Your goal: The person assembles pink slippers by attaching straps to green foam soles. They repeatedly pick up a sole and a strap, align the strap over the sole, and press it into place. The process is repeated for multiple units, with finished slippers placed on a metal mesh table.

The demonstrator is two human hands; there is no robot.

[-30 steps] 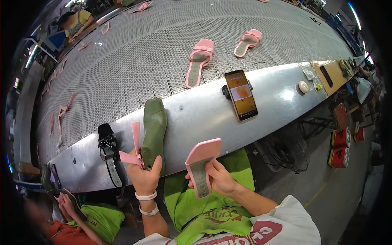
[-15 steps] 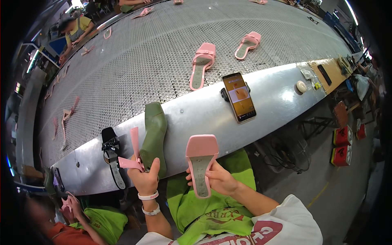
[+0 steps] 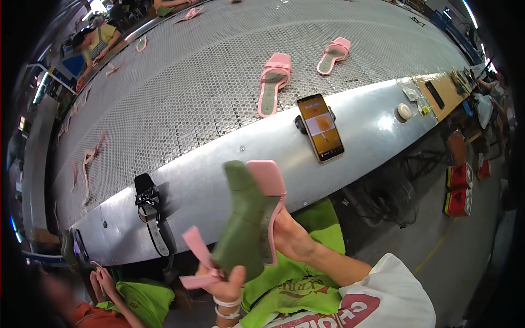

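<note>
My left hand (image 3: 225, 288) grips a green shoe last (image 3: 239, 218) near its lower end, raised off the metal ledge and tilted. A pink strap with a knot (image 3: 199, 262) sticks out at the same hand; its hold there is partly hidden. In my right hand (image 3: 292, 236) is a pink shoe sole (image 3: 268, 175) with a grey-green inner face, kept upright right beside the last. The last covers part of the sole, and whether the two touch I cannot tell. My right fingers are mostly behind the sole.
A black sandal (image 3: 149, 202) lies on the metal ledge (image 3: 197, 186) at left, a phone on a stand (image 3: 321, 128) at right. Pink sandals (image 3: 273, 85) rest on the mesh conveyor (image 3: 213, 82). A co-worker's hands (image 3: 104, 279) are at lower left; a fan (image 3: 385, 199) stands below the ledge.
My left hand has lifted the green last off the ledge and brought it right, beside the sole. The pink strap moved down with that hand. The sole has risen slightly.
</note>
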